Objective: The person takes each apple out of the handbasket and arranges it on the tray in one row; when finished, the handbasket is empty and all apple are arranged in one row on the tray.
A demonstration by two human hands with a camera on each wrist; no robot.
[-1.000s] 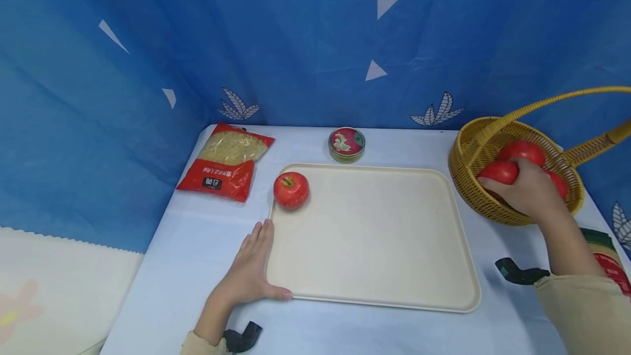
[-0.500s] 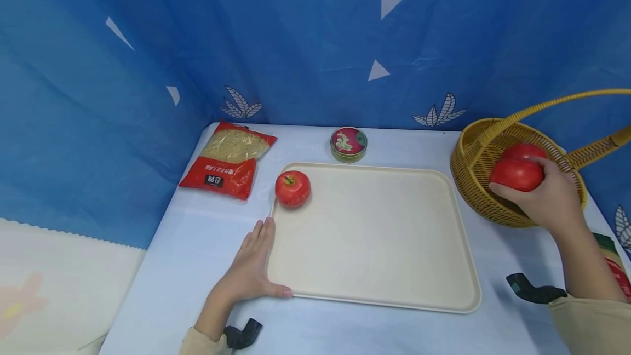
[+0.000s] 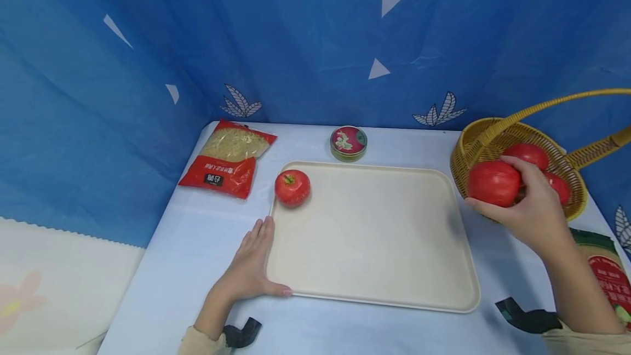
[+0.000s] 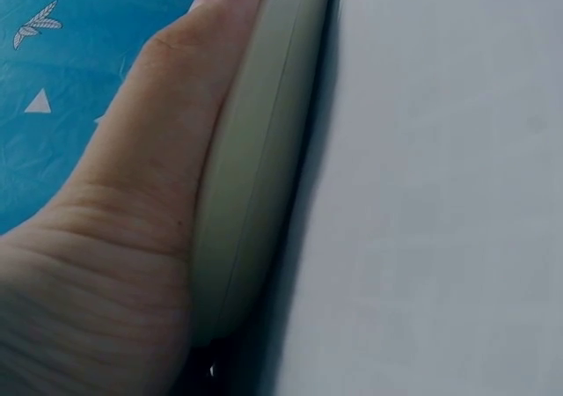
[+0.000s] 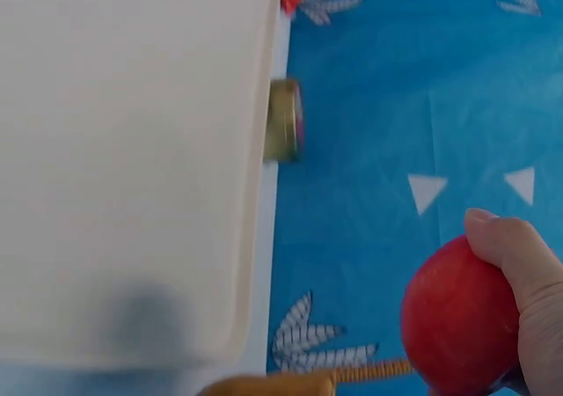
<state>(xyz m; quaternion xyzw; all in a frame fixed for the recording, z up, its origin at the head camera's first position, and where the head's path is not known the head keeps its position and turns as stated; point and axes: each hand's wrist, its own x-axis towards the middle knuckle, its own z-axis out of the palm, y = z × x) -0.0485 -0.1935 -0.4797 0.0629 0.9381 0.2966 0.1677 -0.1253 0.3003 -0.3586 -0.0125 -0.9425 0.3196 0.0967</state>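
My right hand [image 3: 534, 207] grips a red apple [image 3: 493, 184] between thumb and fingers, raised over the near left rim of a yellow wicker basket [image 3: 460, 177]. In the right wrist view, the thumb lies along the side of this apple [image 5: 459, 317]. Behind the hand, two more red apples [image 3: 526, 155] show inside the basket. At the left, my left hand [image 3: 246, 273] rests with straight fingers against the side of a cream tray [image 3: 374, 234], its thumb along the front edge. Another apple [image 3: 292, 188] sits in the tray's back left corner.
A red bag with yellowish contents [image 3: 224, 169] lies at the back left. Behind the tray stands a round tin [image 3: 348, 143]. The basket's tall handle [image 3: 557, 101] arches up at the right, and a green and red packet [image 3: 606, 273] lies beside my right forearm.
My right hand has lifted an apple from among those in the basket and brought it left, to the basket's near rim. The left hand has stayed at the tray.
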